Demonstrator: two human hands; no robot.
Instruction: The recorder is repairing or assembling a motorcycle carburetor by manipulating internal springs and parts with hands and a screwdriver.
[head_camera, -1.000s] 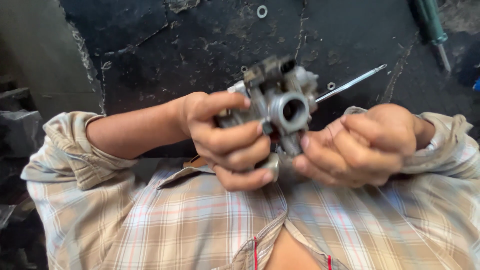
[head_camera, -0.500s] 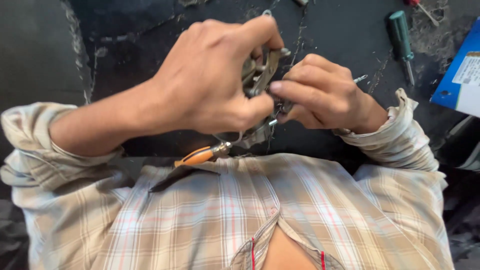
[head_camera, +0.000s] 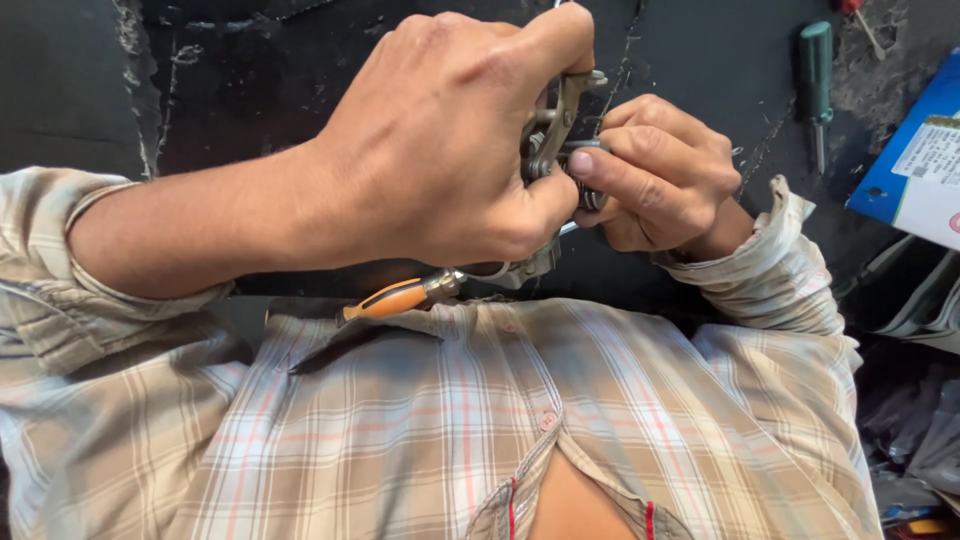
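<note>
Presently gripped between both hands at chest height: carburettor (head_camera: 556, 128), mostly hidden, at 12 o'clock from the shirt (head_camera: 450, 430). Left hand (head_camera: 450, 150) clenched over its body from above, wrist bent, likely steadying it. Right hand (head_camera: 660, 175) curled, thumb and fingers pinching a small part at its 3 o'clock side. Orange-handled tool (head_camera: 395, 298) protruding at 7 o'clock below the left palm; green screwdriver (head_camera: 815, 85) lying apart at 2 o'clock.

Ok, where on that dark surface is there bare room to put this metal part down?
Bare dark surface lies above the left forearm, at the picture's left. A narrower bare strip runs between the right hand and the green screwdriver. It is crowded at the right edge: the blue box. Both hands, the left hand too, cover the metal part.
</note>
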